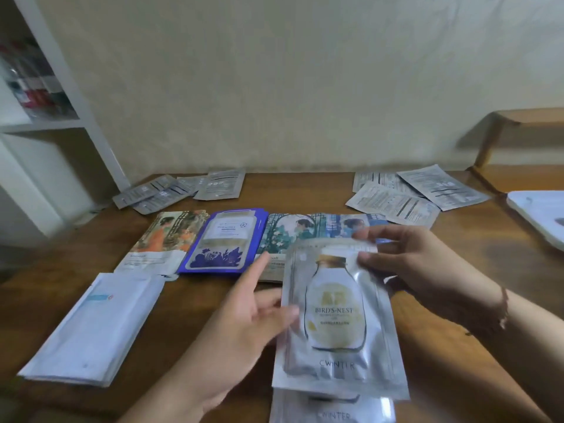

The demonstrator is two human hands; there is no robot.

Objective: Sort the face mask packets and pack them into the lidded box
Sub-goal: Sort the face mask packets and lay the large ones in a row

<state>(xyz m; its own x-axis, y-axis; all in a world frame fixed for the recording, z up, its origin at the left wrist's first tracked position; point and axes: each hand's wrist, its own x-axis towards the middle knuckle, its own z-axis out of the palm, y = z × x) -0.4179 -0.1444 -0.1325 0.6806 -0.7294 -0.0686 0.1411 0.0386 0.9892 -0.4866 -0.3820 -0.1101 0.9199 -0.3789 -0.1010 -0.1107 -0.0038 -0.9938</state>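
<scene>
Currently the right hand pinches the top edge of a silver Bird's-Nest packet, thumb on the front and fingers behind. The left hand has relaxed, straight fingers touching the packet's left edge; it grips nothing. The packet is held above the near edge of the tabletop, over a second silver packet of the same brand. Behind it lies a row of packets: an orange illustrated packet, a blue packet stack and teal illustrated packets. A white packet stack lies at left. Grey packets lie face down at far left and far right. A white object, possibly the box lid, sits at the right edge.
</scene>
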